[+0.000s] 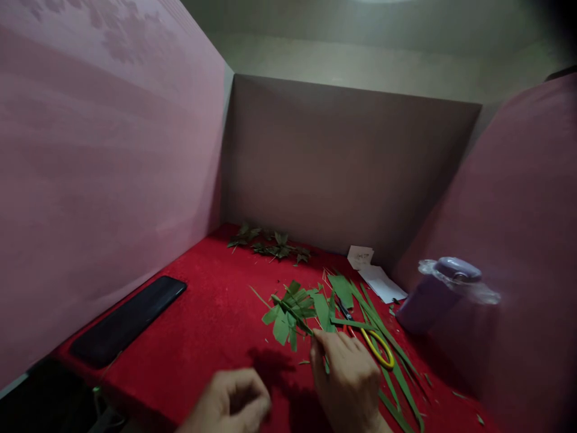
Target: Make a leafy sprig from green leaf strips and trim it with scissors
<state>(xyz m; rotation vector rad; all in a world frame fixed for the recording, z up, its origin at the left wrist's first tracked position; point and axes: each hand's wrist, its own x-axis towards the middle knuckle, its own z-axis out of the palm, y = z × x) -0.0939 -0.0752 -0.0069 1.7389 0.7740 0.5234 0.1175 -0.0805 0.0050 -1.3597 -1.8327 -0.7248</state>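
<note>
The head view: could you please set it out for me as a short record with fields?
Right hand: pinching the stem of a green leaf cluster
Left hand: fingers curled, apart from the cluster; nothing visible in it
Scissors: yellow handle loop showing, among green strips
Surface: red cloth
Back edge: more leaves
Back right: white papers
Far right: purple container, clear plastic around its top
</note>
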